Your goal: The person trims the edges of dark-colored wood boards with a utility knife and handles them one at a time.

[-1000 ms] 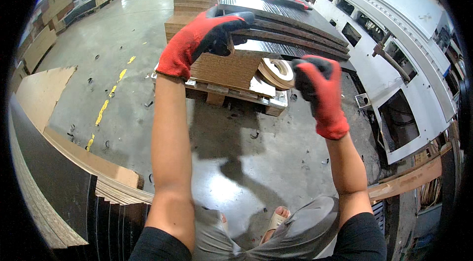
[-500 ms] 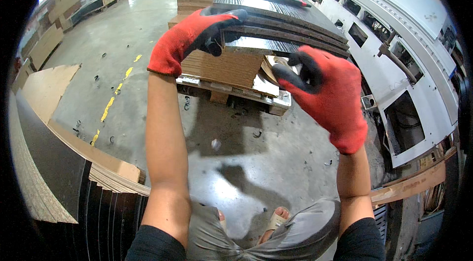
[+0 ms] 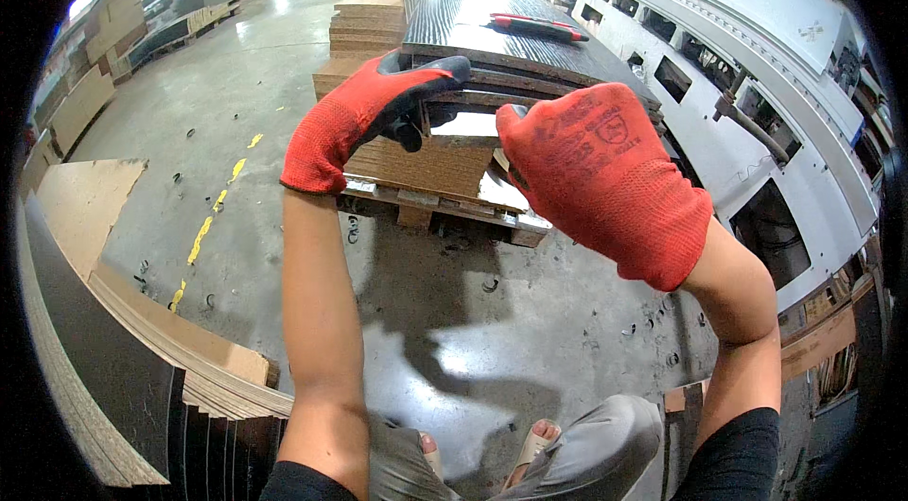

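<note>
A stack of dark wood-grain boards (image 3: 463, 14) stands in front of me, its glossy top face catching the light. My left hand (image 3: 383, 113), in a red and black glove, is wrapped round the near left corner of the upper boards, thumb on top and fingers below. Against the stack's front edge is my right hand (image 3: 605, 181), in a matching glove and closed; whatever it holds is hidden behind it. On the top board lies a red and black slim tool (image 3: 537, 27), perhaps a cutter.
Brown boards (image 3: 416, 168) sit on a pallet (image 3: 430, 205) under the stack. A long white machine (image 3: 695, 104) runs along the right. More panels (image 3: 104, 331) lean at the lower left. Dark scraps lie on the concrete floor (image 3: 255, 264), with a yellow line at left.
My right hand has turned over, its back now toward me, and moved left against the boards' front edge. The pale curled strip beside it is now hidden. My left hand keeps its corner.
</note>
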The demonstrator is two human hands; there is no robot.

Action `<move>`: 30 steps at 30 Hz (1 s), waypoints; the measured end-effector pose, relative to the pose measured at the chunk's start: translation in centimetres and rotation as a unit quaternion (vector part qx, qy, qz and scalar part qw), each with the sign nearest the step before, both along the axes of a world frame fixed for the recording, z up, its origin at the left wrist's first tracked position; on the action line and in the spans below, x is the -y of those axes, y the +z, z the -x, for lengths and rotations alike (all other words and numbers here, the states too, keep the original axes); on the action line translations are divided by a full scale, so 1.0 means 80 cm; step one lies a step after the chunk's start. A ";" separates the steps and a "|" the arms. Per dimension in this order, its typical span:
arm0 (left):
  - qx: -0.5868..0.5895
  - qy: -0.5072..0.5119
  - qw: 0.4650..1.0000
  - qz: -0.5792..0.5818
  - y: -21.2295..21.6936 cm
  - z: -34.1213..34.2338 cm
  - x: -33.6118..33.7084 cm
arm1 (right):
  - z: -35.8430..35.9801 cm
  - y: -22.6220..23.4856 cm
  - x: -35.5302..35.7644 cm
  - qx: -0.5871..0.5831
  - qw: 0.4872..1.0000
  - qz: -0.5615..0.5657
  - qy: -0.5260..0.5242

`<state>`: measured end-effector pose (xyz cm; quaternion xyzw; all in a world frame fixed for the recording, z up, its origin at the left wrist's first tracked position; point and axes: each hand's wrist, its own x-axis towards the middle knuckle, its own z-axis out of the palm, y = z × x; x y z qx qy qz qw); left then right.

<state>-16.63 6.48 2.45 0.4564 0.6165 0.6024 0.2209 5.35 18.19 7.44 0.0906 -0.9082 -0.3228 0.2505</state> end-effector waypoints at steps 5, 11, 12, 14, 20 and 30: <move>-0.009 -0.011 1.000 -0.028 0.004 -0.006 0.001 | -0.001 -0.003 -0.004 -0.004 0.996 0.072 -0.047; -0.014 -0.027 1.000 -0.006 0.003 0.005 0.000 | -0.001 -0.033 -0.035 -0.073 0.988 0.127 0.039; -0.014 -0.026 1.000 0.000 0.005 0.004 0.002 | -0.002 -0.036 -0.038 -0.083 0.986 0.137 0.048; -0.013 -0.017 1.000 -0.009 0.005 0.000 0.000 | -0.009 -0.037 -0.041 -0.082 0.983 0.155 0.048; -0.028 -0.008 0.999 -0.021 -0.007 0.012 -0.009 | -0.064 -0.036 -0.035 -0.084 0.939 0.333 0.021; -0.005 -0.052 0.997 -0.050 -0.004 0.015 -0.013 | -0.017 -0.001 0.011 0.002 0.988 0.028 -0.155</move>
